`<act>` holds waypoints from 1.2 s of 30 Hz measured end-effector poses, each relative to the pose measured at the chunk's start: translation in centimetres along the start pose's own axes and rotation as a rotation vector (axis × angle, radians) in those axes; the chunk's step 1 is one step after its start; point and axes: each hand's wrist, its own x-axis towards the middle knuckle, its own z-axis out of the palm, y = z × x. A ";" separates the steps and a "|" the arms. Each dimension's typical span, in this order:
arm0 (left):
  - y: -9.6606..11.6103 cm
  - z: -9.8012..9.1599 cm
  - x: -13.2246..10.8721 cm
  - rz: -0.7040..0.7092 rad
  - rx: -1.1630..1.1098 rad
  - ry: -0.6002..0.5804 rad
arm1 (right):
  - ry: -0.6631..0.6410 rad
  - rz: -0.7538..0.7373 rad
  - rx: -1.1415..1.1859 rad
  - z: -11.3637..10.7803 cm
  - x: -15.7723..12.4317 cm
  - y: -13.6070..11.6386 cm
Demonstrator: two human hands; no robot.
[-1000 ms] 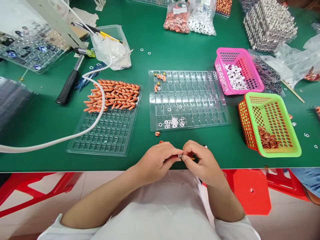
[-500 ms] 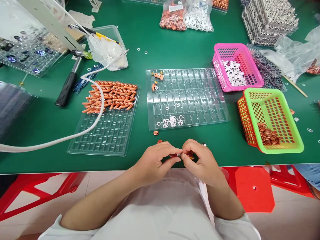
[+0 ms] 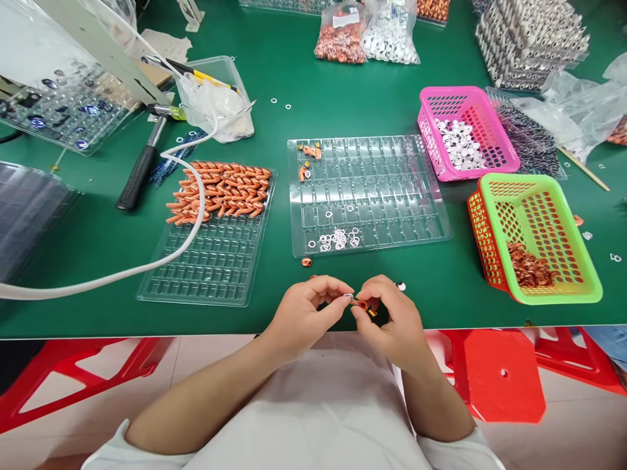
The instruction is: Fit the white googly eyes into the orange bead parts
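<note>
Close to the table's front edge, my left hand [image 3: 304, 314] pinches a small white ring [image 3: 348, 296] between thumb and forefinger. My right hand [image 3: 392, 320] grips a small orange part with a gold-coloured end [image 3: 371, 312], partly covered by its fingers. Both pieces meet or nearly meet between my fingertips; the exact contact is too small to make out. Just beyond my hands lies a clear compartment tray [image 3: 392, 240], with loose white rings [image 3: 339, 239] at its near left and a few orange pieces [image 3: 310, 151] at its far left.
A second tray [image 3: 196, 277] of orange parts [image 3: 220, 186] stands left, crossed by a white hose [image 3: 189, 245]. A hammer [image 3: 140, 173] lies beyond it. On the right are a pink basket [image 3: 426, 140] and a green basket [image 3: 582, 261]. A black-and-white disc [image 3: 401, 286] lies beside my right hand.
My fingertips have parted a little, so more of the orange part and the white ring shows between them. My right hand has shifted slightly. The whole view has moved a little.
</note>
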 end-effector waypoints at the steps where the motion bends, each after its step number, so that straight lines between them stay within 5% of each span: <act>1: 0.0 0.1 0.0 -0.002 -0.006 0.000 | 0.022 -0.027 -0.006 0.1 -0.1 0.1; 7: 0.1 0.5 -0.1 0.012 -0.006 0.009 | 0.102 -0.164 -0.075 0.6 -0.6 0.3; 21: -0.3 0.2 -0.3 0.140 0.216 0.080 | 0.043 -0.183 -0.015 0.8 -0.5 -0.1; 36: 0.4 0.3 0.1 -0.015 -0.180 -0.003 | 0.155 0.012 0.080 0.6 -0.1 -0.3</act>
